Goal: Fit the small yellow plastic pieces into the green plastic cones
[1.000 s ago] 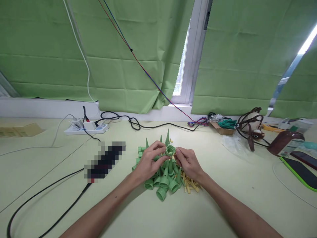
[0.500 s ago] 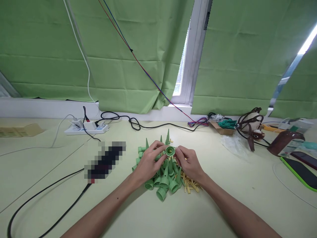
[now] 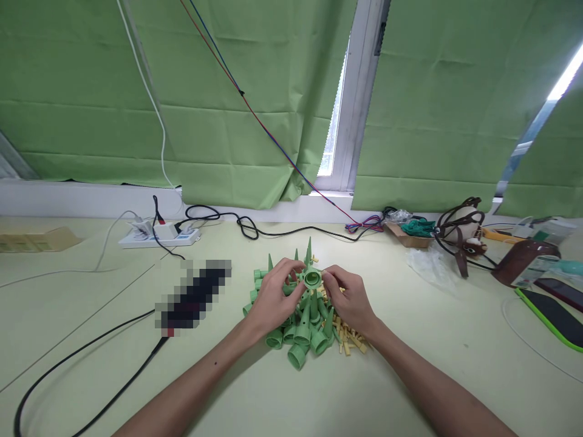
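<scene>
Left hand (image 3: 273, 297) grips a green cone (image 3: 313, 278) by its wide end, mouth toward the viewer, above the cone pile (image 3: 298, 337) at mid-table. Right hand (image 3: 348, 297) is pinched shut at the rim's right edge; its contents cannot be told. Yellow pegs (image 3: 350, 341) lie to the right. A steady left grip likely aids alignment.

Held cone (image 3: 313, 278) and cone pile (image 3: 298, 340) mid green, pegs (image 3: 350, 341) pale yellow, table (image 3: 410, 376) pale yellow-green, curtains (image 3: 228, 121) plain leaf green, window frame (image 3: 353, 91) and power strip (image 3: 159, 237) white, cables (image 3: 91, 358) black, phone (image 3: 553, 315) at right edge black, lime-rimmed.
</scene>
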Motion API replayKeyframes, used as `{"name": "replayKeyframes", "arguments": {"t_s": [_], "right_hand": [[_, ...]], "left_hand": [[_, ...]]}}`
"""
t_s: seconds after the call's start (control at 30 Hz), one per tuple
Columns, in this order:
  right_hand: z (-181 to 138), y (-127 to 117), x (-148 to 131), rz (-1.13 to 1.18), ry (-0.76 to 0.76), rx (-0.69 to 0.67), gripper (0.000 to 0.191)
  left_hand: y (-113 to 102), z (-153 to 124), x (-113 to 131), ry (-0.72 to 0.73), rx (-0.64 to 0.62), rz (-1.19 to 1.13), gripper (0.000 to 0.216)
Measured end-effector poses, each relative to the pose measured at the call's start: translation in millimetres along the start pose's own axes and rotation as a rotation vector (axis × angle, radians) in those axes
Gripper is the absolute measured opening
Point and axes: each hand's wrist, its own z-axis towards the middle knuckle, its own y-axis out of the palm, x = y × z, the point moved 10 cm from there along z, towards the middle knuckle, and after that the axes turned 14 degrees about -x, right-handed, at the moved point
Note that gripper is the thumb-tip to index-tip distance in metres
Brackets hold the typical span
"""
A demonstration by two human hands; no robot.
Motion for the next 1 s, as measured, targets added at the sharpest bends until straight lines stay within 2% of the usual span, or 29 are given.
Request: {"name": "replayKeyframes", "arguments": {"t_s": [0.13, 0.27, 0.47, 0.67, 1.0], "right_hand": [[0, -1, -2, -0.017, -0.01, 0.008, 0.027], [0, 1, -4, -0.05, -0.021, -0.007, 0.025], [2, 6, -10, -0.089, -0.068, -0.062, 0.024], [2, 8, -14, -0.097, -0.108, -0.086, 0.024], [2, 12, -4, -0.052, -0.041, -0.146, 0.028]], "left_hand": [[-1, 1, -4, -0.027, 0.013, -0.101, 0.014], [3, 1, -8, -0.063, -0.024, -0.196, 0.039], [10, -1, -13, -0.113, -0.083, -0.314, 0.043], [11, 1, -6, -0.081, -0.114, -0.294, 0.044], [7, 1, 6, 0.001, -0.134, -0.197, 0.039]]}}
